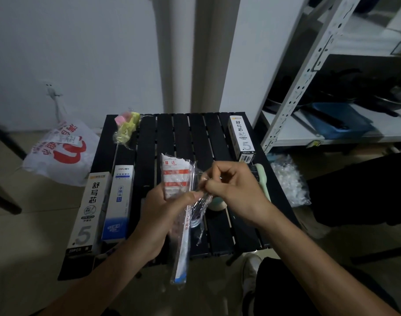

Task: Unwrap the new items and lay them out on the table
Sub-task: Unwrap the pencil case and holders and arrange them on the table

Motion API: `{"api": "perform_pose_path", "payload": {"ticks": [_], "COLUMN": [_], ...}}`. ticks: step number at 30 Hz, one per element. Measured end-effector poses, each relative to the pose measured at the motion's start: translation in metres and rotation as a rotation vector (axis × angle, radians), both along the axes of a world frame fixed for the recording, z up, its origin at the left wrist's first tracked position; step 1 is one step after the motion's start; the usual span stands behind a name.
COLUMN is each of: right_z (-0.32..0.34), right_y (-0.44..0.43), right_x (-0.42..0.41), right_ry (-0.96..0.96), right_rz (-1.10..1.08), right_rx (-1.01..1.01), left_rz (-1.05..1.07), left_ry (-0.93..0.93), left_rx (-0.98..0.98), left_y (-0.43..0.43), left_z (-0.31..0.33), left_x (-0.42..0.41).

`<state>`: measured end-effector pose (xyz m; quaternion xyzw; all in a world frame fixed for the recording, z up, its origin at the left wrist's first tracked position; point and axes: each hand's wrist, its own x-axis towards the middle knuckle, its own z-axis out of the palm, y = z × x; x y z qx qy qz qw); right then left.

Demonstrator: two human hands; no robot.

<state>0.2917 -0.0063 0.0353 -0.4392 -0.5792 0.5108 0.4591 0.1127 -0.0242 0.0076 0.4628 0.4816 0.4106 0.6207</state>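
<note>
Left hand (159, 215) grips long wrapped pack (181, 226) above near edge of slatted surface (217, 238); right hand (235, 190) pinches its clear wrapper (200, 202). Two boxes (90, 210) left, closed. Farther: third box (241, 139) right, yellow-pink bagged item (126, 128) left.

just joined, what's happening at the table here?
A person is unwrapping a long white item in clear plastic wrap above a black slatted table. The left hand holds the packet; the right hand pinches the loose film near its upper part. Already on the table: two boxes at the left edge, a third box at the far right, and a pink and yellow wrapped item at the far left. A white plastic bag lies on the floor.
</note>
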Motion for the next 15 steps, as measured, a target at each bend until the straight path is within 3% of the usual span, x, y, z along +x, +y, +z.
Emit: {"api": "perform_pose_path", "payload": {"ticks": [3,7,11,15], "right_z": [-0.001,0.002,0.002,-0.001], "right_y": [0.001,-0.003,-0.012,-0.019], "right_x": [-0.003,-0.008,-0.021,-0.024], "right_ry": [0.176,0.341,0.218,-0.087], "right_rz": [-0.038,0.065,0.116,0.109], "right_rx": [-0.115,-0.302,-0.224,-0.033], "left_rz": [0.035,0.024,-0.07,-0.102], "left_ry": [0.024,-0.047,-0.123,-0.133], "left_rx": [0.018,-0.035,-0.073,-0.023], "left_y": [0.002,0.003,0.001,0.002], "left_z": [0.002,-0.001,-0.001,0.009], "left_x": [0.003,0.0,0.0,-0.003]}}
